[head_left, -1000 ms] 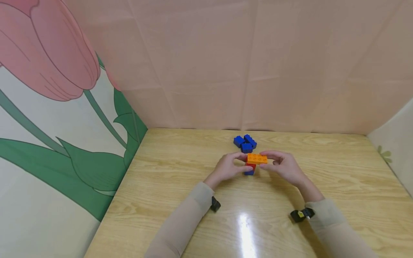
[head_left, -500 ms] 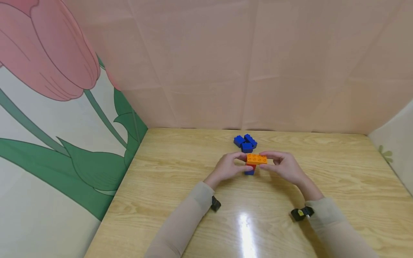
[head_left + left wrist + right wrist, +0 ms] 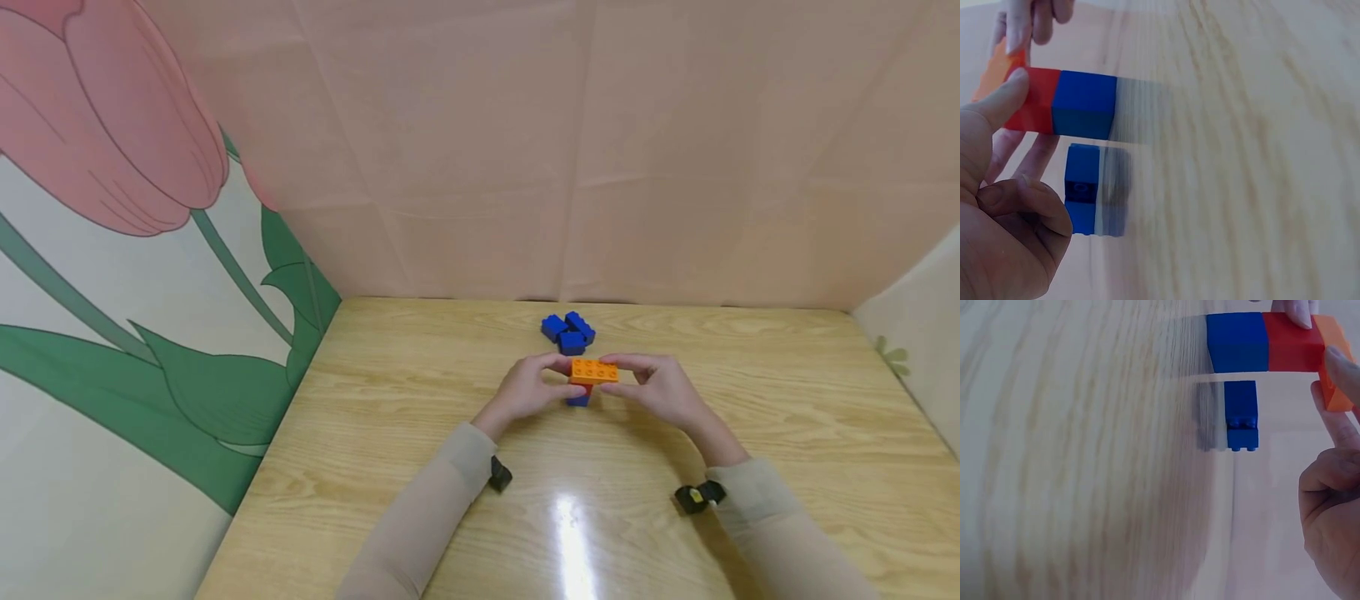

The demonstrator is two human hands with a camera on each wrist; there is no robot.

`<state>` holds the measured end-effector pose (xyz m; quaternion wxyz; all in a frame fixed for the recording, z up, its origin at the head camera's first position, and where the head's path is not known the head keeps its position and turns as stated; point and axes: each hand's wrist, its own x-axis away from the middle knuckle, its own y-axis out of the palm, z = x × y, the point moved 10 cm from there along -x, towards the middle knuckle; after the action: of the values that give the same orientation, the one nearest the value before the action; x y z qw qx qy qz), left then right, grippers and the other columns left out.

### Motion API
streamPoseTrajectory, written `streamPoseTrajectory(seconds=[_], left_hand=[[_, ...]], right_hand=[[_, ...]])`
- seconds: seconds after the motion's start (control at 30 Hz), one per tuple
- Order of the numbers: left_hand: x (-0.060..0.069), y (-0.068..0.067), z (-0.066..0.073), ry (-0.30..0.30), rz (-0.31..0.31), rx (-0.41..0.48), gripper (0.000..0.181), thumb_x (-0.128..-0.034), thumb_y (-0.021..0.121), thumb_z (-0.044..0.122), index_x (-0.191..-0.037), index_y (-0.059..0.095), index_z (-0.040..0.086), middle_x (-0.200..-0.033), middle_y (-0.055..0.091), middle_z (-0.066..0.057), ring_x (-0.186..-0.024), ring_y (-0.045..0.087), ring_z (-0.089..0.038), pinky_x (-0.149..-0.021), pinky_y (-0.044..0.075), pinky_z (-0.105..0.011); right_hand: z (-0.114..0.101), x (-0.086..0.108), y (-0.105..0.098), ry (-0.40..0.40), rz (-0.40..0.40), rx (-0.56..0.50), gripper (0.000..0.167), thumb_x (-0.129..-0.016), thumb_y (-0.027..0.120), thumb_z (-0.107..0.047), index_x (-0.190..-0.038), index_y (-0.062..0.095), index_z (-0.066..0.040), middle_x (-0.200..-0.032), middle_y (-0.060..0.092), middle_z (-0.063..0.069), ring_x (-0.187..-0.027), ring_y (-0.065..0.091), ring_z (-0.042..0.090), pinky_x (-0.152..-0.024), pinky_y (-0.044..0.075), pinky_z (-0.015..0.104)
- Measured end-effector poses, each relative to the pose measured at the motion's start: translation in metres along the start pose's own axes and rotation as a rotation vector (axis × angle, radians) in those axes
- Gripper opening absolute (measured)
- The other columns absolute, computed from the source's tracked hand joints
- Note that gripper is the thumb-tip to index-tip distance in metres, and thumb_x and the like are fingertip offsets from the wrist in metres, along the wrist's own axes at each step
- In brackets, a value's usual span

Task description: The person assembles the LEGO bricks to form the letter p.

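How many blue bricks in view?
4. One blue brick is under the red brick in the stack; three sit clustered on the table beyond: left brick, right brick, front brick. Fully hidden ones can't be ruled out.

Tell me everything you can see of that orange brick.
The orange brick is oblong, plastic-looking, with two rows of four studs on top. It lies roughly level on the red brick, its right end jutting past it. The right hand pinches that end. The left hand grips the red brick; whether it also touches the orange one is unclear.
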<state>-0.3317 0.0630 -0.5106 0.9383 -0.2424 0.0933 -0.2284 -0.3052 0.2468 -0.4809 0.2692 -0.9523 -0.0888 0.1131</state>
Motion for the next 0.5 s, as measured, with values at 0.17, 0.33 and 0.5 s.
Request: streamPoseTrajectory(seconds=[0.17,0.33,0.5], left_hand=[[-0.0009,0.0003,-0.0014,0.002,0.003,0.009,0.036,-0.0878,0.081,0.049,-0.119,0.073,0.032,-0.109,0.068,0.022,-0.116,0.062,-0.011,-0.1,0.049,-0.049],[-0.0004,0.0006,-0.0013,-0.009,0.011,0.008,0.037,-0.0877,0.081,0.048,-0.119,0.073,0.032,-0.109,0.068,0.022,-0.116,0.062,-0.011,-0.102,0.048,-0.05],[0.0007,0.0014,-0.0006,-0.016,0.015,0.003,0.037,-0.0884,0.081,0.047,-0.12,0.073,0.032,-0.11,0.068,0.021,-0.117,0.062,-0.013,-0.103,0.048,-0.05]], right_hand=[[-0.0002,0.0,-0.0007,0.005,-0.001,0.005,0.037,-0.087,0.087,-0.028,-0.12,0.078,-0.015,-0.115,0.074,0.01,-0.053,0.026,0.011,-0.045,0.023,0.029],[0.0036,0.0002,-0.0014,0.02,-0.009,0.018,0.038,-0.088,0.087,-0.029,-0.123,0.077,-0.017,-0.114,0.073,0.008,-0.053,0.031,0.015,-0.044,0.025,0.029],[0.0047,0.001,0.0003,0.015,-0.035,-0.03,0.039,-0.091,0.084,-0.024,-0.127,0.074,-0.014,-0.122,0.071,0.012,-0.05,0.035,0.015,-0.042,0.028,0.028]])
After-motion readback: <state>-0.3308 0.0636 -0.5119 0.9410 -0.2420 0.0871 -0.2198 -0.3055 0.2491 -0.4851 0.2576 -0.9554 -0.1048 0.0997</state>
